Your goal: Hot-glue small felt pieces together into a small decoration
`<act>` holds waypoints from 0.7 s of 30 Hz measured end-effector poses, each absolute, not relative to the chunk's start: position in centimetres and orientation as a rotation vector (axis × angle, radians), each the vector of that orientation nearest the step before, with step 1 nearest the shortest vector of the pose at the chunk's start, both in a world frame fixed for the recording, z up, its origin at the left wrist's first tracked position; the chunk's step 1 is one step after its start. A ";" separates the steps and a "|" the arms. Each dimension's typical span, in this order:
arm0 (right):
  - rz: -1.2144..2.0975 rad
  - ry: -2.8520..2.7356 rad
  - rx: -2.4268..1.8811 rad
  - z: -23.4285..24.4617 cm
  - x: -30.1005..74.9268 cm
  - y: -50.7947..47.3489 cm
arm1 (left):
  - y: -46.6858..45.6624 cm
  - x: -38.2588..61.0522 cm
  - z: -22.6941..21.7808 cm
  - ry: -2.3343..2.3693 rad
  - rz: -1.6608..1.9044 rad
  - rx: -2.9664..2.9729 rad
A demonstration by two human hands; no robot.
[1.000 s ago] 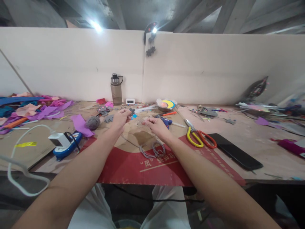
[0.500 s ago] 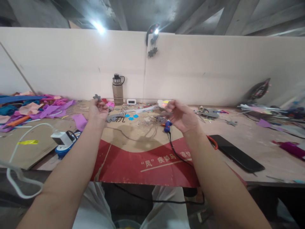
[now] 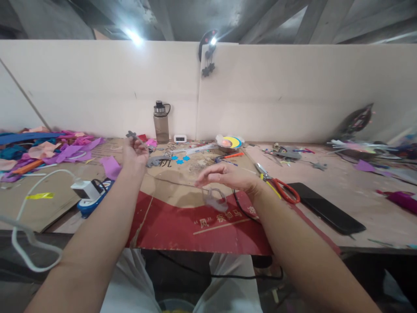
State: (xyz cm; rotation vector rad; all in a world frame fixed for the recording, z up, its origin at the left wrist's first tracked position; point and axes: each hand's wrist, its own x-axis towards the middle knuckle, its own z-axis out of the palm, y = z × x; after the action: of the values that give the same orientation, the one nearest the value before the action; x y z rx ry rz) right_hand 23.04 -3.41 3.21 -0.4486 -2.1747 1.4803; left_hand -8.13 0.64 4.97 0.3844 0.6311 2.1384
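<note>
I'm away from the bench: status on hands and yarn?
Left hand: grey flower in grip. Right hand: near grey yarn coil, contact unclear. Scissors lie close to that hand.

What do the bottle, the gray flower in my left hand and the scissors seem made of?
Bottle: probably smooth plastic, being see-through. Gray flower: perhaps matte felt, but too blurred to be sure. Scissors: shiny blades, likely metal; red and yellow handles, probably plastic-coated.

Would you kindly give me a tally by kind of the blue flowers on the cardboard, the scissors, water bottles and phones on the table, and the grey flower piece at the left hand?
Blue flowers: 3
Scissors: 1
Water bottle: 1
Phone: 1
Grey flower piece at the left hand: 1
Total: 7
</note>
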 end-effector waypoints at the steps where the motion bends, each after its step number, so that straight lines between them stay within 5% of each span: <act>1: 1.303 -2.279 -0.567 3.0 23.0 -3.1 | 0.8 -7.7 4.8 0.570 2.104 0.343; 5: 0.569 -2.404 -1.069 1.3 23.3 -1.1 | 0.9 -5.5 4.1 0.570 1.949 0.363; 21: 0.138 -2.549 -1.436 -0.6 22.2 -0.7 | 1.8 -3.3 1.5 0.800 1.723 0.547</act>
State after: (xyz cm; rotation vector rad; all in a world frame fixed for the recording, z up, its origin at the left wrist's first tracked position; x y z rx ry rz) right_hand 22.16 -0.69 -0.57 -1.4356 -2.5489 0.1379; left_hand -3.25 1.78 1.52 0.5472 0.7997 1.7234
